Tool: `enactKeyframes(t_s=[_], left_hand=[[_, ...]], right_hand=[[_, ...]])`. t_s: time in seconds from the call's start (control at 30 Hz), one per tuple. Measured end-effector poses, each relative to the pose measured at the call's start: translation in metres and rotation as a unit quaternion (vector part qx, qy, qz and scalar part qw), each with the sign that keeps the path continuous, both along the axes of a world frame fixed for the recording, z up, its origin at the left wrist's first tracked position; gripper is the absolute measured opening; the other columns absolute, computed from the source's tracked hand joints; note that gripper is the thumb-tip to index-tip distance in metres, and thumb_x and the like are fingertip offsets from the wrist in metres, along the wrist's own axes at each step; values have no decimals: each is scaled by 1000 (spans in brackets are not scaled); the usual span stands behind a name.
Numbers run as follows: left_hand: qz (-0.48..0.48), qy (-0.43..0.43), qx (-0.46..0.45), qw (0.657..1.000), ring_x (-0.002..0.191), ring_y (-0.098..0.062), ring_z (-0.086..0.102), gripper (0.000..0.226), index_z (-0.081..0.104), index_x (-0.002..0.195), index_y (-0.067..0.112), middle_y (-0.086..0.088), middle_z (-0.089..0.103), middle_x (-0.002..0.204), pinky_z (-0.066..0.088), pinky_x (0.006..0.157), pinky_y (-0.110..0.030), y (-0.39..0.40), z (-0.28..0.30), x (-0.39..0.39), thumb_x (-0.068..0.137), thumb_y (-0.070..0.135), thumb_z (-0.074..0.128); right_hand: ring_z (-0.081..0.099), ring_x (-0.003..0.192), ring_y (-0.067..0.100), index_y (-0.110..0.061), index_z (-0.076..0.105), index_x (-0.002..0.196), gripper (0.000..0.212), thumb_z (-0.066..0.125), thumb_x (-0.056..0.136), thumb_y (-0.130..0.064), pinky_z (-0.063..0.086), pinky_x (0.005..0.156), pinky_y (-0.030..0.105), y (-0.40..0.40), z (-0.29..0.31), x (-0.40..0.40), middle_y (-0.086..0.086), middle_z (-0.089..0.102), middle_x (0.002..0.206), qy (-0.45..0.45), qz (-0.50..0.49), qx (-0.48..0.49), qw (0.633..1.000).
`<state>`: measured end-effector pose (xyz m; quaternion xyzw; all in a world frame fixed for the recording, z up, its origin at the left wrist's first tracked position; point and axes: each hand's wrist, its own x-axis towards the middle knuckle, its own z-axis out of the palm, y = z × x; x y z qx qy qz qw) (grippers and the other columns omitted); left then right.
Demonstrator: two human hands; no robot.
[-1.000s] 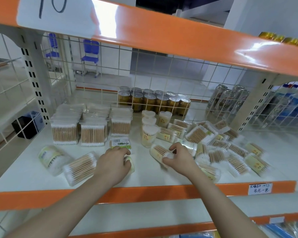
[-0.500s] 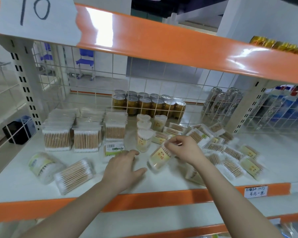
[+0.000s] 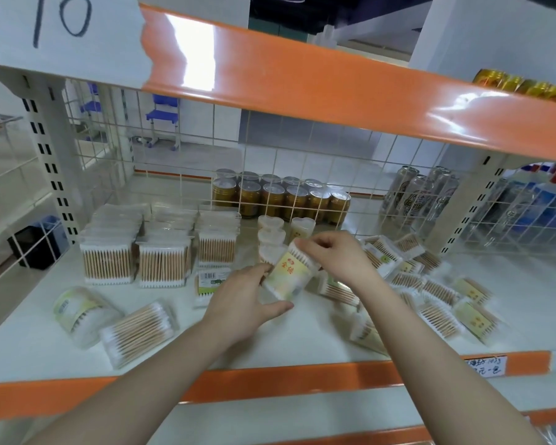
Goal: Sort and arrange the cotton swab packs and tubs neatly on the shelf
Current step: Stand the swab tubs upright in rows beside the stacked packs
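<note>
Since the earlier frames, a tub of cotton swabs [image 3: 289,273] has been lifted off the shelf [image 3: 318,335] and brought up between both hands at the centre of the frame; the left hand [image 3: 244,300], which lay flat on the shelf half a second ago, has been moved up against it.

Nearest the camera, two bare forearms are seen reaching in from the bottom edge over the orange front rail. The left hand is cupped beneath the lower left of the tub, with the thumb stretched out under its base and the fingers curled at its side. The right hand [image 3: 334,256] is held above, wrist bent, with the fingertips [image 3: 302,244] pinched on the tub's upper rim. The tub is held tilted, label towards the camera; this is judged to be so that it can be turned upright and stood with its kind.

Just behind it, upright tubs [image 3: 272,234] are stood in a short column, probably the intended spot. At lower left, two round tubs [image 3: 109,322] are left lying on their sides. At right, flat swab packs [image 3: 430,284] are scattered in a loose heap, not yet sorted. At middle left, boxed packs [image 3: 161,252] are stacked in neat rows, which suggests that side is finished.

Farthest back, behind the wire grid, golden cans [image 3: 280,197] are seen.
</note>
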<state>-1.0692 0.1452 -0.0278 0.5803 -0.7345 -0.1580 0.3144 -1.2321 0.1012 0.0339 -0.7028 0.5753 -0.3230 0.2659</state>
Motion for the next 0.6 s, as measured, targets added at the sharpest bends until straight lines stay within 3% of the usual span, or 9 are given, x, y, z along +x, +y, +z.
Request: enactKeyframes(t_s=[0.17,0.23,0.33,0.43,0.6], left_hand=[[-5,33,6,999,96,-10,53,62,46,131,26,7,59,109,46,80,-28,1,1,3,78,53,63],[-5,70,27,997,91,-9,54,62,45,132,27,7,59,103,47,79,-28,-1,-1,5,78,53,63],[-14,139,53,989,83,-3,54,54,52,125,28,12,59,92,46,72,-20,-4,-5,6,77,49,65],[-23,195,73,978,77,-4,56,47,58,119,27,8,63,86,45,67,-14,-6,-6,6,77,46,66],[-12,211,86,974,76,-14,58,45,59,113,25,-2,64,87,47,68,-25,-7,-7,7,75,48,67]], right_hand=[[58,66,12,-20,63,70,28,59,86,-42,47,61,25,-3,4,3,-6,61,67,-15,6,-13,1000],[64,75,19,-17,66,73,28,59,86,-42,55,73,36,-6,5,3,-1,66,73,-35,10,-9,999],[67,82,25,-8,71,82,33,60,86,-38,54,82,46,-8,5,3,9,70,82,-52,19,-8,998],[67,83,24,-6,71,87,31,60,87,-36,55,82,43,-8,6,3,9,70,86,-55,30,-7,998],[66,87,22,-10,70,92,23,60,88,-30,55,83,37,-7,6,5,7,70,91,-68,39,0,997]])
